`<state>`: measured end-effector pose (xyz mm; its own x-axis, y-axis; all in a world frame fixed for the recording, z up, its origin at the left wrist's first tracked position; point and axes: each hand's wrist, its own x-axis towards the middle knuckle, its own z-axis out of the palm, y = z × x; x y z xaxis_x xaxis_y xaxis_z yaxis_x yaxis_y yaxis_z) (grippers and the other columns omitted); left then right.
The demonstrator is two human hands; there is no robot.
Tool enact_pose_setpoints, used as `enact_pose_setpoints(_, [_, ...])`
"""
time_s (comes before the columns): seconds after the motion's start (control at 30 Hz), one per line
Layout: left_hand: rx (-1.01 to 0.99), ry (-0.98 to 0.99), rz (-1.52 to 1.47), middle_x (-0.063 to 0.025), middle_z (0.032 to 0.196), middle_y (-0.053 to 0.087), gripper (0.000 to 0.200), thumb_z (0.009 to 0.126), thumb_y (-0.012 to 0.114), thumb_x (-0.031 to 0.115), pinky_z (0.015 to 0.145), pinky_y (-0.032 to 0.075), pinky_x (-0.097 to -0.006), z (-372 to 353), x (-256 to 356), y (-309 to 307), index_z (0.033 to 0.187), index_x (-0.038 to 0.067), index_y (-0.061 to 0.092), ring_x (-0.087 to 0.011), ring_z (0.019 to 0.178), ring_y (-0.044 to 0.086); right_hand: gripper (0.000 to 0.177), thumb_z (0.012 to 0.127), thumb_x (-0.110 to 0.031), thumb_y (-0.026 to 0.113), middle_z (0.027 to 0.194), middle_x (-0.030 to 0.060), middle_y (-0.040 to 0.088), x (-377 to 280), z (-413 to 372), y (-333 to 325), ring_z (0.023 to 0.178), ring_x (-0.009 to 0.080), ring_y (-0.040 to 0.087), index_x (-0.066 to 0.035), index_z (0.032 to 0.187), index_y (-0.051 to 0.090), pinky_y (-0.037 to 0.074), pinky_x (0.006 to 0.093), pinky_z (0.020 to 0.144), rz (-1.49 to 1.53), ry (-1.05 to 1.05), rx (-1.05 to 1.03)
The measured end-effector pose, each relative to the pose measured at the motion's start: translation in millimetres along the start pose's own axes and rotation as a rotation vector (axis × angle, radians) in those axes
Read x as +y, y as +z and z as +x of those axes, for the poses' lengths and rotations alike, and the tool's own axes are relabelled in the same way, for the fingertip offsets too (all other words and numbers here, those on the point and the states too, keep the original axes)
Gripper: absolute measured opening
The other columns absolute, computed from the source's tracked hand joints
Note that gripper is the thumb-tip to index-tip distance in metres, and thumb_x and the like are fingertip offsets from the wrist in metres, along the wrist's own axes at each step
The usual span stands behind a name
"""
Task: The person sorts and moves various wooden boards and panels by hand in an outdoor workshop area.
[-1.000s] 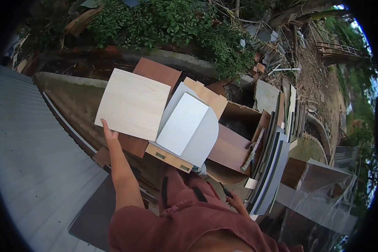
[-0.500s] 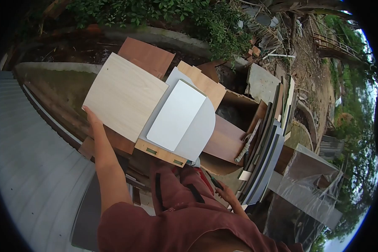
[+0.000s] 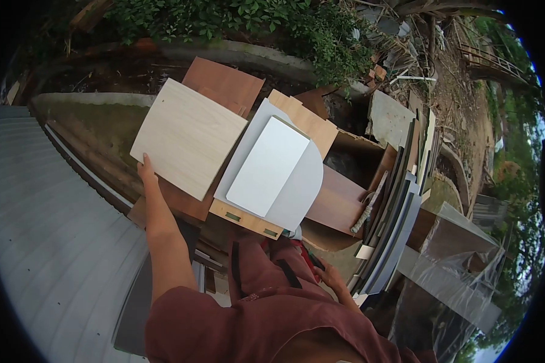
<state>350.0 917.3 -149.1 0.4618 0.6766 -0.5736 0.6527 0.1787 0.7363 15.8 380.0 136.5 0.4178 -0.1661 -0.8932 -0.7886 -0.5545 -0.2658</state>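
My left hand (image 3: 146, 169) grips the near-left edge of a pale wood-grain board (image 3: 189, 138), thumb on top and fingers mostly hidden beneath. The board lies over reddish-brown panels (image 3: 221, 85). To its right, a white rectangular panel (image 3: 269, 166) rests on a larger grey-white panel (image 3: 306, 187) with a rounded end. Under these is a light wooden piece (image 3: 245, 219) with two slots in its near edge. My right hand (image 3: 330, 275), low beside my right leg, is closed around a dark-handled tool (image 3: 312, 259); its working end cannot be made out.
Long boards (image 3: 390, 212) stand on edge in a stack to the right, near clear plastic sheeting (image 3: 460, 266). A tape-wrapped handle (image 3: 369, 209) lies beside an open wooden box (image 3: 351, 154). Corrugated roofing (image 3: 60, 230) runs along the left. A low concrete wall (image 3: 254, 53) and bushes are beyond.
The pale board has shifted slightly left, away from the white panels, baring a brown strip between them. My left hand keeps its edge. The whole view has swung a little.
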Motion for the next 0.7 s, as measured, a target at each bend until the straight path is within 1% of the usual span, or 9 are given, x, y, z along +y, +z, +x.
enact_pose_setpoints(0.07, [-0.002, -0.009, -0.103, -0.0209, 0.123, 0.047, 0.068, 0.084, 0.060, 0.041, 0.082, 0.047, -0.0385, -0.8, -3.9, -0.1, 0.127, -0.006, 0.037, -0.0291, 0.105, 0.053, 0.052, 0.084, -0.027, 0.054, 0.070, 0.0062, 0.060, 2.9, -0.3, 3.5, 0.057, 0.0128, 0.054, -0.012, 0.132, 0.042, 0.043, 0.0279, 0.050, 0.028, 0.049, -0.032])
enact_pose_setpoints(0.17, [-0.091, -0.015, -0.172, -0.0183, 0.126, 0.045, 0.070, 0.085, 0.060, 0.040, 0.084, 0.046, -0.0382, 2.8, -14.4, -4.9, 0.133, -0.002, 0.031, -0.0280, 0.108, 0.051, 0.052, 0.084, -0.027, 0.054, 0.071, 0.0061, 0.061, 10.5, 0.1, 7.4, 0.058, 0.0127, 0.055, -0.010, 0.131, 0.042, 0.043, 0.0274, 0.050, 0.034, 0.040, -0.041])
enact_pose_setpoints(0.27, [-0.100, -0.105, -0.096, -0.0178, 0.126, 0.045, 0.073, 0.084, 0.060, 0.041, 0.085, 0.045, -0.0380, -34.1, 4.6, -5.6, 0.134, -0.002, 0.029, -0.0283, 0.108, 0.050, 0.052, 0.084, -0.027, 0.054, 0.072, 0.0065, 0.061, 8.3, -1.7, 5.7, 0.058, 0.0130, 0.055, -0.009, 0.131, 0.042, 0.043, 0.0275, 0.051, 0.030, 0.022, -0.038])
enact_pose_setpoints(0.43, [-0.123, -0.168, -0.237, -0.0139, 0.131, 0.041, 0.077, 0.080, 0.064, 0.044, 0.091, 0.043, -0.0381, -70.7, 6.7, -0.4, 0.133, 0.000, 0.031, -0.0268, 0.114, 0.047, 0.053, 0.084, -0.027, 0.054, 0.073, 0.0069, 0.060, 34.0, 9.0, 5.3, 0.059, 0.0138, 0.055, -0.008, 0.131, 0.042, 0.044, 0.0278, 0.053, -0.052, -0.041, 0.014])
enact_pose_setpoints(0.5, [-0.099, -0.172, 0.099, -0.0135, 0.133, 0.040, 0.076, 0.080, 0.063, 0.045, 0.094, 0.040, -0.0396, -95.6, 23.4, -2.5, 0.133, 0.001, 0.032, -0.0275, 0.117, 0.045, 0.053, 0.084, -0.027, 0.054, 0.073, 0.0070, 0.060, 31.1, 7.1, 4.4, 0.059, 0.0140, 0.054, -0.008, 0.131, 0.042, 0.044, 0.0278, 0.054, -0.053, -0.054, 0.020])
enact_pose_setpoints(0.53, [-0.100, -0.171, 0.100, -0.0135, 0.133, 0.040, 0.076, 0.080, 0.063, 0.045, 0.094, 0.040, -0.0396, -98.5, 20.9, -3.4, 0.133, 0.001, 0.032, -0.0275, 0.117, 0.045, 0.052, 0.084, -0.027, 0.054, 0.074, 0.0070, 0.060, 24.4, 4.3, 2.7, 0.060, 0.0140, 0.054, -0.008, 0.131, 0.042, 0.044, 0.0281, 0.055, -0.028, -0.021, 0.014])
enact_pose_setpoints(0.6, [-0.076, -0.055, -0.017, -0.0130, 0.135, 0.039, 0.074, 0.081, 0.062, 0.045, 0.099, 0.035, -0.0406, -99.3, 11.8, -2.2, 0.133, 0.002, 0.033, -0.0278, 0.120, 0.043, 0.052, 0.084, -0.027, 0.054, 0.074, 0.0071, 0.059, 22.0, 4.0, 3.5, 0.060, 0.0140, 0.054, -0.008, 0.131, 0.042, 0.045, 0.0284, 0.055, 0.001, 0.012, 0.008])
enact_pose_setpoints(0.63, [-0.077, -0.055, -0.014, -0.0130, 0.135, 0.039, 0.074, 0.081, 0.062, 0.045, 0.099, 0.035, -0.0406, -90.9, 0.5, -0.9, 0.133, 0.002, 0.033, -0.0278, 0.120, 0.043, 0.052, 0.084, -0.026, 0.054, 0.073, 0.0071, 0.059, 24.9, 5.3, 4.5, 0.059, 0.0142, 0.054, -0.009, 0.132, 0.042, 0.045, 0.0287, 0.055, -0.014, 0.007, 0.008])
enact_pose_setpoints(0.7, [-0.105, -0.050, -0.338, -0.0128, 0.137, 0.037, 0.070, 0.084, 0.060, 0.040, 0.101, 0.031, -0.0396, -81.5, -12.5, -3.6, 0.135, 0.003, 0.031, -0.0270, 0.123, 0.039, 0.052, 0.084, -0.026, 0.054, 0.073, 0.0071, 0.059, 24.1, 1.8, 6.7, 0.059, 0.0143, 0.054, -0.009, 0.132, 0.042, 0.045, 0.0290, 0.055, -0.029, 0.008, 0.001])
